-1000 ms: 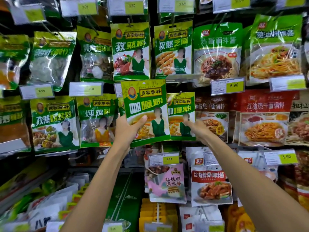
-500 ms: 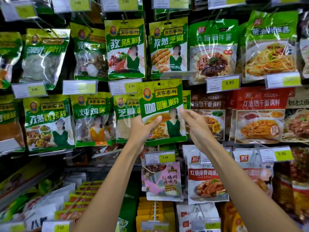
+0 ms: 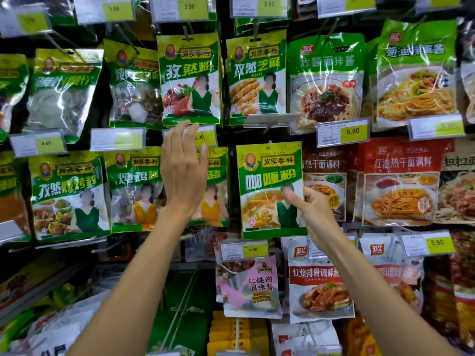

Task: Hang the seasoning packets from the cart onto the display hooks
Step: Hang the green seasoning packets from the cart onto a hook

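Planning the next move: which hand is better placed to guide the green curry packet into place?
Right, I'd say. The right hand pinches the curry packet at its right edge, thumb on the front. The left hand is open, raised before neighbouring packets, apart from it.

The curry packet (image 3: 270, 188) is green with a yellow top band, white-and-yellow lettering and an orange-yellow dish printed low. Toward the left edge of the display rack (image 3: 224, 80), green packets (image 3: 69, 199) repeat that scheme. Toward the right edge hang red packets (image 3: 401, 181) picturing orange noodles. Price tags (image 3: 343, 131) are white with yellow-green panels. Near the bottom edge hangs 1 pink packet (image 3: 250, 286).
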`<state>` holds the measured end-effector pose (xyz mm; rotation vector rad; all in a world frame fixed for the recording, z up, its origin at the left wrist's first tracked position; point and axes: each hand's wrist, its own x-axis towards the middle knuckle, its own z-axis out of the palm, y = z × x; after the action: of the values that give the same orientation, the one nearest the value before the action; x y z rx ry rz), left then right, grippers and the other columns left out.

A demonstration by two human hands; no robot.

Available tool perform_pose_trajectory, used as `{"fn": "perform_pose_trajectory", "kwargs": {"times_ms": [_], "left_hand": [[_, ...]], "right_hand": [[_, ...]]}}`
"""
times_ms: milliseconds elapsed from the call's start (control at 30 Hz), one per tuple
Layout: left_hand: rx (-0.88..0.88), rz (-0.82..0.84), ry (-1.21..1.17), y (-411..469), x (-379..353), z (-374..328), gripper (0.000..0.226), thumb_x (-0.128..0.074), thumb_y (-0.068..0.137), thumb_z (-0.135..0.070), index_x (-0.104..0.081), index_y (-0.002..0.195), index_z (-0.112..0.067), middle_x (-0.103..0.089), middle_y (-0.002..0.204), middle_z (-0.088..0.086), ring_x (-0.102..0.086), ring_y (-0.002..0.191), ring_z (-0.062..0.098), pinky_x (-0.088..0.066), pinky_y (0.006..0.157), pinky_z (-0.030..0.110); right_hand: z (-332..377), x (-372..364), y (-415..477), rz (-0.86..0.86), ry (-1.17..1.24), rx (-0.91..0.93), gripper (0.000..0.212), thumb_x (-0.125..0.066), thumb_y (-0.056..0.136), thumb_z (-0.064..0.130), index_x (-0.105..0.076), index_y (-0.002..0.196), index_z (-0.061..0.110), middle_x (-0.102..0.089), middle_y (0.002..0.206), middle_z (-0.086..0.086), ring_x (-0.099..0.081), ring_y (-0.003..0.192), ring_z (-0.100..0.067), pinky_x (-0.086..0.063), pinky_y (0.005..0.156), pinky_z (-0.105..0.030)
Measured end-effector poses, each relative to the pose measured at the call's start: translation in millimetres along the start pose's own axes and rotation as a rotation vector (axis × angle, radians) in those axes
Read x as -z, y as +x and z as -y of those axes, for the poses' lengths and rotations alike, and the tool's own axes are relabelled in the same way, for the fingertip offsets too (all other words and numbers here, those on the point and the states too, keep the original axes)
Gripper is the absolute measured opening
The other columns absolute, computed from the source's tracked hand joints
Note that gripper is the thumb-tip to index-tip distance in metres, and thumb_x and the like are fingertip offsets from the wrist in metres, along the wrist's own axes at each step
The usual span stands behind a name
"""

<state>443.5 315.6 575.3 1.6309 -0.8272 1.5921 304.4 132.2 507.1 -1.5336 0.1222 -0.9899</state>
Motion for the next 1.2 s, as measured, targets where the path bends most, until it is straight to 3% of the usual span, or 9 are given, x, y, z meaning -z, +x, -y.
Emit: {"fn": "perform_pose_trajectory", "kwargs": {"times_ms": [133,333,433,533,700,833,1000,1100,1200], "left_hand": [[-0.080,0.083,0.121,3.0,-13.3,17.1,0.043,-0.042,0.099,-0.023,-0.043,0.137,-0.001,-0.042,0.142,0.017,-0.039,0.132,0.031,-0.023,0.115,0.038],[-0.107,0.038,0.129,4.9,-21.6,21.2,0.041,-0.044,0.099,-0.019,-0.045,0.134,0.001,-0.047,0.138,0.019,-0.043,0.128,0.033,-0.029,0.112,0.041],[-0.111,0.019,0.113,6.4,-23.5,22.1,0.039,-0.045,0.098,-0.018,-0.046,0.132,0.002,-0.049,0.135,0.019,-0.045,0.126,0.033,-0.032,0.111,0.042],[-0.127,0.002,0.104,7.2,-23.8,24.9,0.038,-0.045,0.098,-0.018,-0.048,0.130,0.002,-0.052,0.131,0.020,-0.047,0.124,0.034,-0.035,0.109,0.042],[-0.180,-0.014,0.109,7.7,-23.2,30.5,0.038,-0.045,0.099,-0.019,-0.049,0.129,0.003,-0.054,0.128,0.020,-0.050,0.122,0.033,-0.037,0.107,0.042],[-0.217,-0.014,0.109,7.9,-22.7,36.5,0.040,-0.044,0.099,-0.020,-0.048,0.132,0.003,-0.053,0.129,0.020,-0.049,0.123,0.034,-0.037,0.108,0.042],[-0.237,-0.029,0.097,8.2,-22.8,38.1,0.039,-0.046,0.099,-0.020,-0.048,0.132,0.002,-0.054,0.129,0.019,-0.049,0.122,0.032,-0.037,0.107,0.040],[-0.236,-0.029,0.089,8.3,-21.7,38.3,0.039,-0.046,0.099,-0.020,-0.049,0.131,0.001,-0.054,0.129,0.019,-0.050,0.122,0.032,-0.037,0.107,0.040],[-0.228,-0.015,0.078,8.1,-20.6,36.9,0.039,-0.046,0.099,-0.019,-0.048,0.132,0.001,-0.054,0.129,0.019,-0.049,0.123,0.033,-0.037,0.108,0.040]], "right_hand": [[4.7,0.2,8.2,-0.013,0.000,-0.009,0.014,-0.066,0.088,0.028,-0.069,0.095,0.017,-0.073,0.098,-0.003,-0.068,0.094,-0.016,-0.054,0.077,-0.031],[7.0,-0.9,17.9,-0.044,-0.008,-0.047,0.015,-0.064,0.090,0.024,-0.069,0.096,0.012,-0.072,0.095,-0.003,-0.066,0.074,-0.003,-0.049,0.061,-0.018],[7.5,-1.7,20.7,-0.048,-0.002,-0.056,0.017,-0.064,0.090,0.024,-0.069,0.099,0.010,-0.072,0.096,-0.003,-0.066,0.076,-0.003,-0.050,0.063,-0.018],[8.9,-2.7,24.7,-0.045,0.013,-0.084,0.025,-0.065,0.090,0.023,-0.069,0.105,0.004,-0.072,0.101,-0.008,-0.067,0.092,-0.016,-0.051,0.075,-0.027],[5.3,-2.9,31.2,-0.033,-0.051,-0.118,0.026,-0.064,0.091,0.024,-0.068,0.102,0.000,-0.070,0.102,-0.007,-0.060,0.098,-0.015,-0.040,0.091,-0.031],[-0.5,-8.1,41.5,-0.069,-0.078,-0.136,0.028,-0.063,0.092,0.022,-0.066,0.105,-0.003,-0.068,0.103,-0.011,-0.061,0.093,-0.016,-0.046,0.076,-0.024],[-6.1,-17.0,59.8,-0.152,-0.147,-0.163,0.016,-0.064,0.091,0.022,-0.066,0.092,0.006,-0.067,0.096,-0.009,-0.059,0.102,-0.026,-0.044,0.086,-0.035],[-8.6,-21.7,67.8,-0.216,-0.247,-0.147,0.029,-0.065,0.090,0.025,-0.064,0.106,0.000,-0.067,0.107,-0.016,-0.062,0.104,-0.032,-0.050,0.089,-0.042],[-11.0,-23.4,70.9,-0.277,-0.396,-0.083,0.026,-0.065,0.090,0.026,-0.067,0.097,0.001,-0.069,0.102,-0.016,-0.064,0.098,-0.033,-0.052,0.087,-0.044]]}}
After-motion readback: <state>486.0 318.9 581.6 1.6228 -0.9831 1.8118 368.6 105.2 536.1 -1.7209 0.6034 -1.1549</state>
